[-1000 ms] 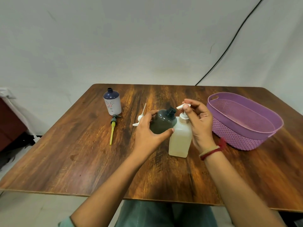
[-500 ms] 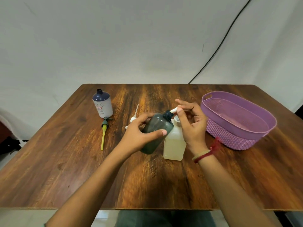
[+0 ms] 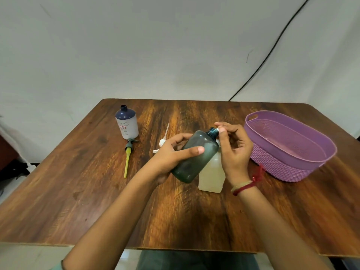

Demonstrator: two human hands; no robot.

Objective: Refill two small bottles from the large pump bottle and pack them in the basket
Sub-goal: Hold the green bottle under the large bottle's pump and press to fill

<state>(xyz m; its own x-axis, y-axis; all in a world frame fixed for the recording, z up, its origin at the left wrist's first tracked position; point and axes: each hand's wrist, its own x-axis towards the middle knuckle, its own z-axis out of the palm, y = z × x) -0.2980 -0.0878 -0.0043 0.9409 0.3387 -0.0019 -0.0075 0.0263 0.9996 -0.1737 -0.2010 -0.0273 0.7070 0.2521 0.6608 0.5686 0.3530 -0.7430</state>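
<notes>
My left hand [image 3: 171, 152] grips a dark green bottle [image 3: 196, 154], tilted so its open neck points up and right against the white pump nozzle. My right hand [image 3: 232, 147] rests on the pump head of the large translucent bottle [image 3: 211, 176], which stands on the table and holds pale liquid; fingers hide most of the pump head. A second small bottle [image 3: 126, 121], white with a dark blue shoulder and no cap, stands at the back left. The purple basket [image 3: 311, 164] sits at the right with nothing in it.
A pump cap with a yellow tube [image 3: 128, 156] lies in front of the white bottle. A white pump cap with a clear tube [image 3: 163, 139] lies behind my left hand. A black cable [image 3: 268, 53] runs down the wall behind the wooden table [image 3: 97, 191].
The green bottle has tilted further, its neck now up against the pump nozzle under my right hand. The view has shifted a little to the right.
</notes>
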